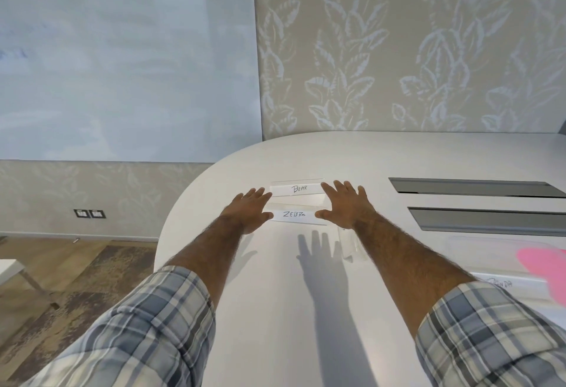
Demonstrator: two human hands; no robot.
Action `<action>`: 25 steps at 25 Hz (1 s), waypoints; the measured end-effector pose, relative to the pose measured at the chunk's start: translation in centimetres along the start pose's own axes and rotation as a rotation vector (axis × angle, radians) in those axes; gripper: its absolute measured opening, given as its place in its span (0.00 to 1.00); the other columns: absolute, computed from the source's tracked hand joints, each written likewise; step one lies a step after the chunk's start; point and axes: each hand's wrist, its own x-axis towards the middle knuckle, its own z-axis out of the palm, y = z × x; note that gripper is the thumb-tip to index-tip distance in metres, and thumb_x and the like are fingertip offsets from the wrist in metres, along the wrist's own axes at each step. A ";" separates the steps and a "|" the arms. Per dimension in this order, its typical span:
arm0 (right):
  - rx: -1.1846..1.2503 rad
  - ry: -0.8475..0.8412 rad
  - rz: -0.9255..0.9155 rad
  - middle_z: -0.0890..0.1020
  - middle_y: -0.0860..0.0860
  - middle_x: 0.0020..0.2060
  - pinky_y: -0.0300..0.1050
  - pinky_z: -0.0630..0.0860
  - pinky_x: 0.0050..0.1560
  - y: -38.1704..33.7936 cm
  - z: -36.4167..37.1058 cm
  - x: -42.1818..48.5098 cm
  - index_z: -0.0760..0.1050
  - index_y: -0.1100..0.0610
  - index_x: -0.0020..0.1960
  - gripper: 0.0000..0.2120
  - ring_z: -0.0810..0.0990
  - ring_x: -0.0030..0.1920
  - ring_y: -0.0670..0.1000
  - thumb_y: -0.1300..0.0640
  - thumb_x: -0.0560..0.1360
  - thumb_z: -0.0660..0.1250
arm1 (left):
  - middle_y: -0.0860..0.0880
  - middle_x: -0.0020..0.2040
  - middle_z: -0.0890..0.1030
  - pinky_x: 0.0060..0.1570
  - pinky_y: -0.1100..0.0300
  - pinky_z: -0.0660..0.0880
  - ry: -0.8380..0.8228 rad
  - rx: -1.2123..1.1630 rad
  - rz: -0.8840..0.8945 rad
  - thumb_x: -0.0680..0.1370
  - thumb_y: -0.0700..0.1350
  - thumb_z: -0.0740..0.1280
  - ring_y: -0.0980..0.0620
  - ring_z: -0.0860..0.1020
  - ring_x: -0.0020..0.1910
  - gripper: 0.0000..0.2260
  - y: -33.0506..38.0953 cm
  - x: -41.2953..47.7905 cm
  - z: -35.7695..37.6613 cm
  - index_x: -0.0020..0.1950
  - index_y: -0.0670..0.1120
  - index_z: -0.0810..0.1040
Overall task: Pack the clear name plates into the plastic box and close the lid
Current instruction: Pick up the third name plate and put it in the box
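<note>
Two clear name plates stand one behind the other on the white table [275, 294]: the far one reads BEAR [298, 189], the near one ZEBRA [294, 215]. My left hand [249, 210] rests at their left ends, fingers spread, thumb touching the ZEBRA plate. At their right ends lies my right hand [344, 202], also with fingers apart and thumb at the ZEBRA plate. Neither plate is lifted. Another clear plate [349, 244] lies just right of centre. The clear plastic box [490, 251] sits at the right edge, with a plate marked PANDA [502, 284] near it.
Two long grey cable slots [477, 187] run across the table to the right. Something pink [545, 267] shows at the far right edge by the box. The table's rounded edge curves to the left, with floor and rug below.
</note>
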 end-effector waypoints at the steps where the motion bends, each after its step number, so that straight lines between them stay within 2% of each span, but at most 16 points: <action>1: -0.006 -0.013 0.005 0.53 0.54 0.79 0.61 0.45 0.76 -0.3 0.7 0.4 0.47 0.48 0.80 0.39 0.49 0.79 0.57 0.33 0.76 0.58 | 0.49 0.82 0.49 0.78 0.49 0.47 -0.005 0.000 0.011 0.83 0.56 0.57 0.50 0.47 0.80 0.30 -0.5 0.4 0.4 0.82 0.51 0.49; 5: -0.037 -0.059 0.030 0.59 0.54 0.78 0.61 0.47 0.76 -0.8 2.9 2.2 0.51 0.50 0.79 0.38 0.54 0.78 0.57 0.36 0.76 0.60 | 0.49 0.82 0.51 0.77 0.48 0.49 -0.017 0.003 0.040 0.82 0.55 0.60 0.49 0.49 0.80 0.32 -1.8 2.4 1.9 0.82 0.51 0.49; 10: -0.073 -0.103 0.020 0.70 0.54 0.71 0.61 0.50 0.75 -1.2 4.8 4.1 0.60 0.53 0.75 0.33 0.64 0.73 0.56 0.39 0.76 0.62 | 0.51 0.80 0.58 0.75 0.47 0.58 -0.037 -0.007 0.054 0.80 0.55 0.63 0.48 0.56 0.78 0.30 -2.5 4.9 3.8 0.80 0.53 0.57; 14: -0.073 -0.142 0.006 0.72 0.54 0.69 0.60 0.51 0.75 -1.4 5.4 5.6 0.62 0.54 0.74 0.32 0.68 0.72 0.55 0.41 0.75 0.64 | 0.52 0.80 0.58 0.74 0.47 0.60 -0.027 -0.048 0.042 0.79 0.54 0.66 0.46 0.59 0.77 0.33 -3.1 6.3 4.6 0.81 0.54 0.54; 17: -0.099 -0.163 0.005 0.73 0.54 0.68 0.58 0.53 0.74 -1.5 5.9 6.7 0.64 0.55 0.73 0.27 0.70 0.69 0.56 0.49 0.76 0.65 | 0.53 0.79 0.60 0.71 0.46 0.64 -0.018 -0.081 0.042 0.79 0.53 0.66 0.45 0.62 0.75 0.34 -3.0 7.3 4.9 0.81 0.56 0.52; 20: -0.108 -0.134 0.007 0.76 0.55 0.63 0.56 0.56 0.74 -1.6 6.4 7.4 0.66 0.56 0.70 0.23 0.75 0.65 0.57 0.57 0.76 0.62 | 0.53 0.77 0.64 0.70 0.45 0.66 -0.051 -0.090 0.021 0.80 0.51 0.66 0.46 0.63 0.74 0.31 -3.1 8.3 5.2 0.80 0.57 0.56; 25: -0.097 -0.046 -0.020 0.80 0.55 0.55 0.53 0.64 0.67 -1.6 6.6 8.1 0.67 0.57 0.65 0.18 0.79 0.56 0.57 0.60 0.75 0.62 | 0.52 0.72 0.69 0.65 0.46 0.69 -0.059 -0.079 0.022 0.79 0.51 0.67 0.47 0.66 0.71 0.27 -2.8 9.0 5.7 0.76 0.56 0.64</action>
